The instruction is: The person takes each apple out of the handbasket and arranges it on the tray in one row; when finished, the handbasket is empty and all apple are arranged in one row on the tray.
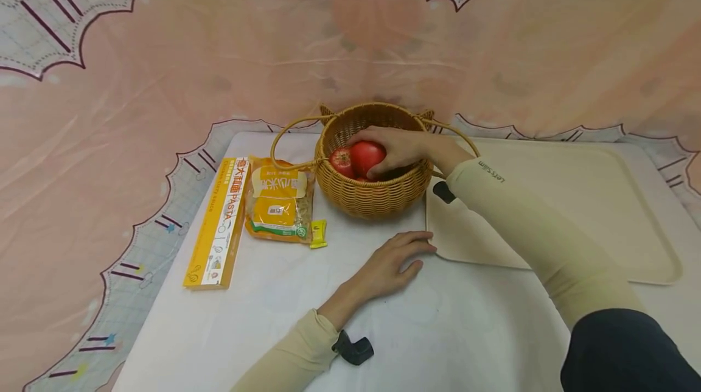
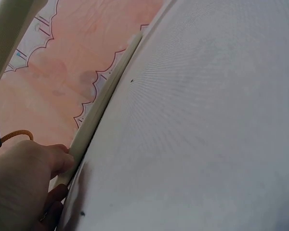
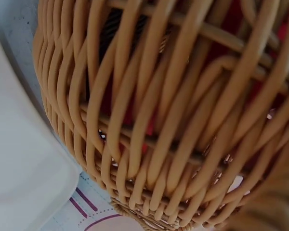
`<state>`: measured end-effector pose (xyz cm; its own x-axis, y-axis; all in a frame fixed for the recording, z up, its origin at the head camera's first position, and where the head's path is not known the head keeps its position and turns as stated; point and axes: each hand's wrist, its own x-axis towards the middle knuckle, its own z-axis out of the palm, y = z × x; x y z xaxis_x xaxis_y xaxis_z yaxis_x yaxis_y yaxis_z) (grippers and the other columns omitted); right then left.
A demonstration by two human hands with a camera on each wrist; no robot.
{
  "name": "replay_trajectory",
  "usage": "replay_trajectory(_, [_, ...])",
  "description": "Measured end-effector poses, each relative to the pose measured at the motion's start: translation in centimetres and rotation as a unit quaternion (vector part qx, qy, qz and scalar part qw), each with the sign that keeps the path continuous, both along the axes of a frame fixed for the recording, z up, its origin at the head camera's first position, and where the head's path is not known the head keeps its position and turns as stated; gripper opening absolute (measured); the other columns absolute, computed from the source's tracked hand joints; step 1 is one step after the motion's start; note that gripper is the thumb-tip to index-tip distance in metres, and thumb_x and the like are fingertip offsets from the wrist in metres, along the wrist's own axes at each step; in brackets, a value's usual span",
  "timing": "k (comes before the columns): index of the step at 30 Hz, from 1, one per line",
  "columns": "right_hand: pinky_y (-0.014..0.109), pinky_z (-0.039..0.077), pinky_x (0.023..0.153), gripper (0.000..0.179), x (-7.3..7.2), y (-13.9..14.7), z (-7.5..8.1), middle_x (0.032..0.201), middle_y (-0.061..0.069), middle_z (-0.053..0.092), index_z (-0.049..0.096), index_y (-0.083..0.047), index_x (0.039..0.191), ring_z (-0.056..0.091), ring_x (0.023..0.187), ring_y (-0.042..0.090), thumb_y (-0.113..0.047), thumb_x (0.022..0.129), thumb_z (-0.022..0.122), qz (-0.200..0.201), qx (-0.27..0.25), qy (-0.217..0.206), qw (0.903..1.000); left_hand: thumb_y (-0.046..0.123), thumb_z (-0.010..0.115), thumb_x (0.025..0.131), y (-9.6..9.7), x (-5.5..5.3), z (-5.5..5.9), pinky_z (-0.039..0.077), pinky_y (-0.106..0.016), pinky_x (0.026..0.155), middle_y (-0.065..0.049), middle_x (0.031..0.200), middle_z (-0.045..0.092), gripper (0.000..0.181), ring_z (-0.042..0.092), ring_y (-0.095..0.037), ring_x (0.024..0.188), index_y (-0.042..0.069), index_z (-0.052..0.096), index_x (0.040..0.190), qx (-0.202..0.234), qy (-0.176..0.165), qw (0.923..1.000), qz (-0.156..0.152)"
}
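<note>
In the head view my right hand (image 1: pixel 402 147) reaches into a round wicker basket (image 1: pixel 372 200) and grips a red apple (image 1: pixel 366 157), fingers over its top and thumb at its near side. Another red apple (image 1: pixel 341 164) lies against it on the left. Through the weave of the basket (image 2: pixel 19 134) (image 3: pixel 149 110), red shows in the right wrist view. My left hand (image 1: pixel 391 263) rests on the table, its extended fingertips at the near left corner of a cream tray (image 1: pixel 591 197). The left wrist view shows those fingers touching the tray's edge (image 2: pixel 98 108).
Left of the basket lie a yellow and white pasta box (image 1: pixel 216 224), a bag of millet-like grain (image 1: pixel 279 200) and a small yellow packet (image 1: pixel 318 234). Looped handles (image 1: pixel 277 142) stick out from the basket's sides. A patterned peach cloth (image 1: pixel 274 51) hangs behind the white table (image 1: pixel 465 331).
</note>
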<state>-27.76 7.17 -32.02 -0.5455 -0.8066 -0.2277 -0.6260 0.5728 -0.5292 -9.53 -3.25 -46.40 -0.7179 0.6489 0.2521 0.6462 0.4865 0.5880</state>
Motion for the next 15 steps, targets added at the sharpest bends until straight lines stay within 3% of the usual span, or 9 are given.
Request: replay_trajectory(15, [0.049,0.039,0.103,0.065,0.41,-0.02,-0.24,0.139,0.005,0.04,0.041,-0.028,0.138,0.044,0.124,0.025,-0.036,0.08,0.069,-0.005,-0.014,0.037,0.9992,0.015,0.054,0.094,-0.06,0.13,0.36,0.034,-0.029,0.11,0.004,0.142,0.046,0.032,0.039,-0.01,0.134,0.022,0.059,0.125,0.0,0.001,1.0,0.003])
